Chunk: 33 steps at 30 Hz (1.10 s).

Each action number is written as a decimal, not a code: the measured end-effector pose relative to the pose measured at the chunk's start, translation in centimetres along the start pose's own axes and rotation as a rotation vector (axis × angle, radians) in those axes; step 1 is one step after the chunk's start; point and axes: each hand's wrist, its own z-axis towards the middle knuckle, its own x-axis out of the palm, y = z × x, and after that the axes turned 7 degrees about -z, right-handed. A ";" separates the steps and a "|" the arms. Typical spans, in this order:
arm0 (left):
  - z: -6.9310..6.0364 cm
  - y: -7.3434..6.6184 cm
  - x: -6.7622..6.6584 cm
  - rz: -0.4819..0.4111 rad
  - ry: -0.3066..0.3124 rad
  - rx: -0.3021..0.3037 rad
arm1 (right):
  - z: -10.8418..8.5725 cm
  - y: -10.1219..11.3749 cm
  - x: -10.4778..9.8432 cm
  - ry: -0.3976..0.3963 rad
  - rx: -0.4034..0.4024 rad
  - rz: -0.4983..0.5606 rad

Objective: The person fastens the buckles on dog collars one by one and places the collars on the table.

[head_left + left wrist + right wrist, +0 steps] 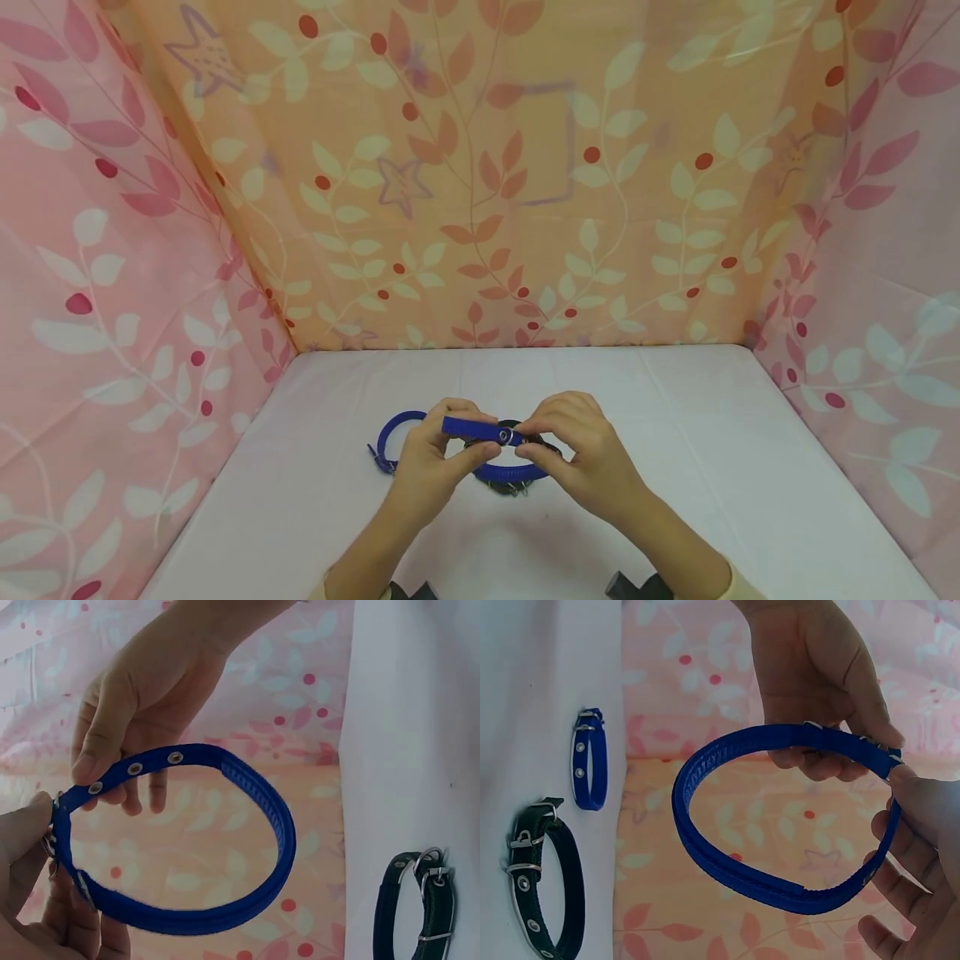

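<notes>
A blue pet collar [279,855] with metal eyelets is held up as a loop between both hands. My left hand [427,471] pinches it at the buckle, thumb on the near side. My right hand [592,446] pinches the eyelet strap beside the buckle between thumb and fingers. In the left wrist view the strap end meets the buckle; whether the pin sits in a hole is hidden by the fingers. The padded part of the loop hangs away from both hands.
On the white table [300,500] a smaller buckled blue collar [596,761] lies to the left. A dark collar [526,881] with metal fittings lies beyond the hands, partly hidden by them in the head view. Patterned cloth walls [487,167] enclose the back and sides.
</notes>
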 end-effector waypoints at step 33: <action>0.0 -1.6 -1.4 0.040 -0.108 0.014 | -0.1 -0.1 0.2 0.051 0.074 0.048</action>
